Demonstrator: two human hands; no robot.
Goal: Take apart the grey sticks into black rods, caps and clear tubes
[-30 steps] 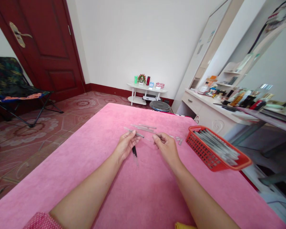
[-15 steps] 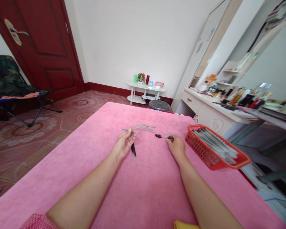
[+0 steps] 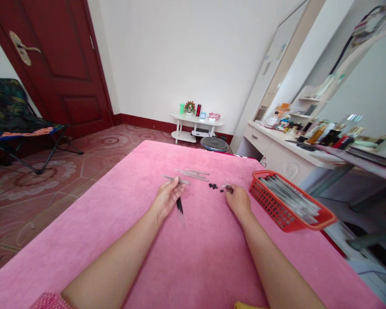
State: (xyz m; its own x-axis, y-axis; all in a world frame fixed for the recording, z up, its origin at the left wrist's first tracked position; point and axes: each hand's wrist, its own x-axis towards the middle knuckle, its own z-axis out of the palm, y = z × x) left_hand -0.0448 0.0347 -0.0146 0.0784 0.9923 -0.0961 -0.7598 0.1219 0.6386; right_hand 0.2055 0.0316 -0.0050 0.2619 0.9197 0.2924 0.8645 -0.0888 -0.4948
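Note:
My left hand (image 3: 170, 194) pinches a slim translucent grey stick (image 3: 184, 182), like a pen barrel, between thumb and fingers. Beneath that hand lie several thin black rods (image 3: 179, 205) with clear ends, partly hidden by the fingers. My right hand (image 3: 239, 201) rests on the pink cloth with its fingers closed; a whitish, see-through bit and something dark show at the fingertips, too small to name. Just left of it lies one small black piece (image 3: 221, 191), and a cluster of small black pieces (image 3: 213, 186) sits a little farther left. Several grey translucent sticks (image 3: 194, 174) lie beyond, between the hands.
A red plastic basket (image 3: 270, 212) full of similar grey sticks stands at the table's right side. Pink cloth (image 3: 199, 257) covers the table, with a yellow item (image 3: 249, 305) at the near edge. A dressing table (image 3: 276, 148) with bottles stands to the right.
A small black piece now shows on the cloth beside my right fingertips. My left hand keeps its grip on the grey stick. The view has shifted slightly.

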